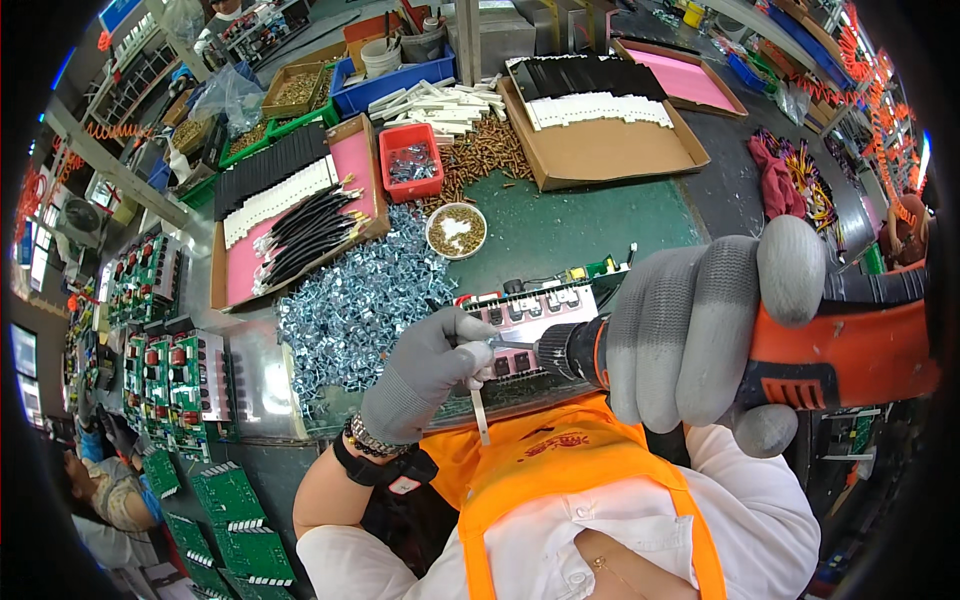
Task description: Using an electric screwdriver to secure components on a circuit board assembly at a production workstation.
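The left forearm point(328, 490) is left bare and angled inward; the left hand point(425, 365), gloved in grey, is held with its fingertips point(475, 327) pinched. The right hand point(700, 330), likewise gloved, is held nearer the camera, its fingers point(650, 340) curled tightly.

The gloved right hand point(690, 330) grips an orange-and-black power drill point(850, 350), its bit point(516, 345) pointing at the gloved left hand point(425, 368), which pinches a narrow white strip point(480, 415) near a heap of small metal clips point(360, 310).
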Tool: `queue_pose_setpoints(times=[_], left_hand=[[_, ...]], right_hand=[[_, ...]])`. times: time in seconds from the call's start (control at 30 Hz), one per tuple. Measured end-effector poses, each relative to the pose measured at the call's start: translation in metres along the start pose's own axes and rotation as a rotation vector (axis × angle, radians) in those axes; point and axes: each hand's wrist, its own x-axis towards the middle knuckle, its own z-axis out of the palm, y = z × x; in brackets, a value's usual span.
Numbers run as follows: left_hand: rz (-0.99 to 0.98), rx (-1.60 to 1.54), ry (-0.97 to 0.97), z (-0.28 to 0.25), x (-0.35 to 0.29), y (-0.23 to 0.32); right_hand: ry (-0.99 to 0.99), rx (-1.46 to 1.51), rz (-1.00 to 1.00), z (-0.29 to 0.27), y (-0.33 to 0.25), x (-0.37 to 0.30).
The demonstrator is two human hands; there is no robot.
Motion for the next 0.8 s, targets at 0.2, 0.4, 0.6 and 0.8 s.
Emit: queue_pose_setpoints(times=[0.2,0.4,0.6,0.8], left_hand=[[0.216,0.271,0.07,0.005,0.005,-0.004],[0.003,0.157,-0.065,-0.004,0.007,0.007],[0.457,0.759,0.108,-0.003,0.009,0.005],[0.776,1.423,0.299,-0.001,-0.003,-0.024]], right_hand=[[0.139,-0.129,0.088,0.003,0.001,0.0],[0.176,-0.089,0.327,-0.01,-0.003,0.005],[0.261,-0.321,0.317,-0.02,0.008,0.002],[0.308,-0.322,0.301,-0.028,0.016,-0.001]])
